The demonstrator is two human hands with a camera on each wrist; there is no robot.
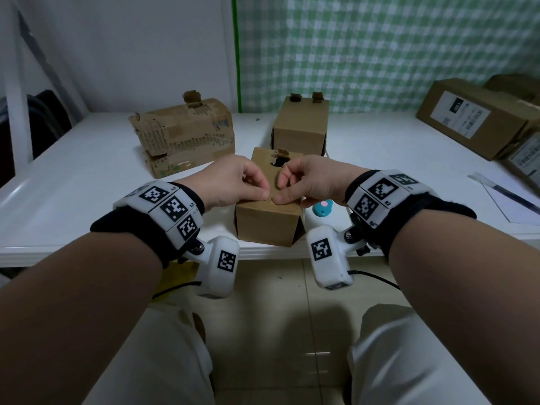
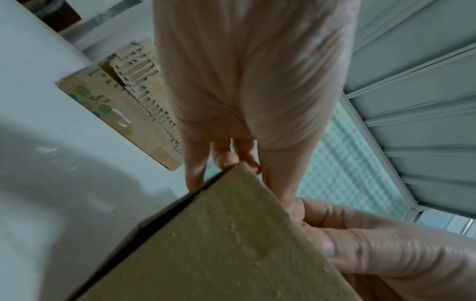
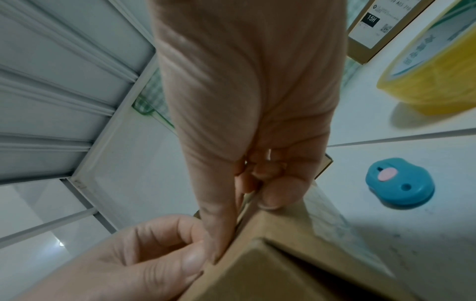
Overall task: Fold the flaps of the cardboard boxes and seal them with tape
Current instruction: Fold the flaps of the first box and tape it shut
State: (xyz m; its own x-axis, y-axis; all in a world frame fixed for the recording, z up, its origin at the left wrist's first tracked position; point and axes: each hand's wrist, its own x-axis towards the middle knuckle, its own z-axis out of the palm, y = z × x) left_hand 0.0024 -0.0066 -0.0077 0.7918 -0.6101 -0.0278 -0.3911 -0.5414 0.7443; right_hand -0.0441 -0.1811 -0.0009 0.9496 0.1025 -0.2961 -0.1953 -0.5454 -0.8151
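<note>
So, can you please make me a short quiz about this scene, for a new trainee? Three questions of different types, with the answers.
1. True or false: both hands work on the near box.
2. Multiple choice: what lies on the table just right of the near box? A) a red cup B) a blue cutter C) a black pen
3. Fill in: the tape roll beside the right hand is ____ in colour.

Key
1. True: the left hand and the right hand meet, fingers curled, on its top edge.
2. B: the blue cutter with a pink button.
3. Yellow: the tape roll shows in the right wrist view.
</note>
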